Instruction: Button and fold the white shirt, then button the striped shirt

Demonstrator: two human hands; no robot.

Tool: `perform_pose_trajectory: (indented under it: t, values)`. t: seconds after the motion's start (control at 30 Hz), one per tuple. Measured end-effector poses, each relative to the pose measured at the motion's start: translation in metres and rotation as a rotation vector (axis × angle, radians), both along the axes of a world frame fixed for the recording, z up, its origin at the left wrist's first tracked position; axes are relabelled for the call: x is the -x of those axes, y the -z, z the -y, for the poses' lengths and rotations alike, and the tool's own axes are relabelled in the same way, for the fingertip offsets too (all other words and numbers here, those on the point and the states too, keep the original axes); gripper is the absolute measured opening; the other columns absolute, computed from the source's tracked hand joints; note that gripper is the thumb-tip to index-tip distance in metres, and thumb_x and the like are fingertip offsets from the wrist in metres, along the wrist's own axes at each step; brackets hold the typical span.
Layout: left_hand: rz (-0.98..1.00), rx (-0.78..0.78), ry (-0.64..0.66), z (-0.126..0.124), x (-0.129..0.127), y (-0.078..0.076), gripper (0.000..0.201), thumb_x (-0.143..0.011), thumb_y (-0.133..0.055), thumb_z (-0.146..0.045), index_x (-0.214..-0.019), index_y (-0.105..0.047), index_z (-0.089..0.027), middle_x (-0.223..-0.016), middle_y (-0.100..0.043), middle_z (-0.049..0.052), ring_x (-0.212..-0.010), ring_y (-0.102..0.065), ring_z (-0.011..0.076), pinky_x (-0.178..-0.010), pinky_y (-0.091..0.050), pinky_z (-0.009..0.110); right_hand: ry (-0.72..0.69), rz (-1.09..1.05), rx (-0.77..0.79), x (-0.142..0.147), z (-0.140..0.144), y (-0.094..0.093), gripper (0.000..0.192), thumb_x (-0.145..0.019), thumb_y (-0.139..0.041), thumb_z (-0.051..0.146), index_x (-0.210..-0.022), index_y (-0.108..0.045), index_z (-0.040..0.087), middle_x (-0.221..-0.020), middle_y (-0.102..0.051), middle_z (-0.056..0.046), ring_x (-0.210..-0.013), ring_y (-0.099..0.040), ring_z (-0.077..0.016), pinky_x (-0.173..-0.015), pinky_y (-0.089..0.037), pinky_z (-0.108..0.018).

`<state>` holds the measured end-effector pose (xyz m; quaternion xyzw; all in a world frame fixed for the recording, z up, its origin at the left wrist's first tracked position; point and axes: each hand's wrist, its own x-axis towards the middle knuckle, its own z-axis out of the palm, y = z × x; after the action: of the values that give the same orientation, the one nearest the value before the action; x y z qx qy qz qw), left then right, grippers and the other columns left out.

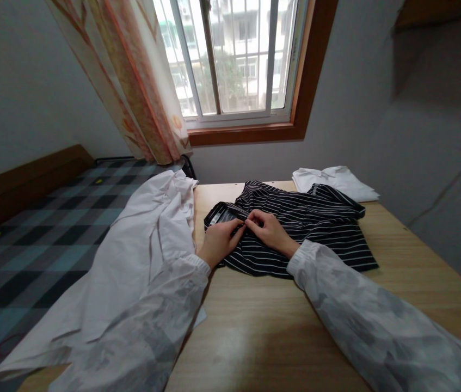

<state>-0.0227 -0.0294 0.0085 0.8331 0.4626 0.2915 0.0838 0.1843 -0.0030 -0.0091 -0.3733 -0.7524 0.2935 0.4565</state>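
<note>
A black shirt with thin white stripes [295,218] lies spread on the wooden table [230,337], its collar end toward the left. My left hand [222,238] pinches the shirt's edge near the collar. Right beside it, my right hand [269,230] pinches the same edge, the fingertips of both hands almost touching. What exactly sits between the fingertips, fabric or a button, is too small to make out. A pale label shows inside the collar. Both forearms wear grey-and-white patterned sleeves.
A heap of white garments [144,234] drapes over the table's left side. Folded white clothing [336,182] lies at the back right corner. To the left is a bed with a checked cover [50,245]; a window [234,60] and curtain [132,71] are ahead.
</note>
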Motion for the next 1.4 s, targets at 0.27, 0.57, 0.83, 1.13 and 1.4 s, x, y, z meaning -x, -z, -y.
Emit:
perform_pose_trajectory:
  t: [0.27,0.57,0.83,1.13,1.4]
  values:
    - [0.300,0.071,-0.045,-0.007,0.004,-0.005,0.028,-0.108,-0.057,-0.043,-0.113,-0.076,-0.023,-0.106,-0.081,0.006,-0.088,-0.072,0.0229,-0.081,-0.051,0.033,-0.020,-0.310,0.184,-0.007,-0.012,0.004,0.034,-0.098,-0.070,0.055,-0.087,-0.066,0.023,-0.072,-0.065,0.002,-0.064,-0.059,-0.0162,-0.060,-0.047,-0.029]
    - [0.520,0.035,-0.288,-0.025,0.020,0.002,0.021,-0.104,-0.058,-0.035,-0.116,-0.068,-0.021,-0.112,-0.075,0.007,-0.101,-0.068,0.0233,-0.094,-0.054,0.037,-0.029,-0.409,0.296,-0.010,-0.020,0.005,0.051,-0.092,-0.074,0.073,-0.097,-0.066,0.023,-0.074,-0.076,-0.001,-0.050,-0.055,-0.0125,-0.050,-0.044,-0.027]
    - [0.206,-0.025,0.039,-0.008,0.005,-0.009,0.020,-0.094,-0.073,-0.036,-0.109,-0.074,-0.022,-0.104,-0.079,0.007,-0.101,-0.070,0.0274,-0.101,-0.050,0.044,-0.040,-0.402,0.211,-0.004,-0.017,0.005,0.048,-0.092,-0.076,0.071,-0.101,-0.068,0.025,-0.092,-0.078,-0.003,-0.079,-0.075,-0.0210,-0.076,-0.061,-0.035]
    - [0.432,0.210,0.026,-0.017,0.004,-0.004,0.038,-0.105,-0.057,-0.049,-0.079,-0.056,-0.021,-0.078,-0.059,0.000,-0.077,-0.053,0.0183,-0.073,-0.042,0.032,0.056,-0.075,-0.142,0.002,0.003,-0.003,0.013,-0.102,-0.070,0.036,-0.107,-0.072,0.024,-0.105,-0.077,-0.006,-0.096,-0.070,-0.0237,-0.091,-0.058,-0.041]
    - [0.649,0.281,0.033,-0.024,0.008,0.003,0.041,-0.102,-0.063,-0.057,-0.083,-0.052,-0.021,-0.079,-0.051,-0.002,-0.075,-0.047,0.0152,-0.070,-0.041,0.028,0.189,0.244,-0.398,0.001,0.015,-0.006,0.005,-0.102,-0.072,0.026,-0.107,-0.072,0.024,-0.103,-0.076,-0.007,-0.100,-0.068,-0.0278,-0.094,-0.052,-0.044]
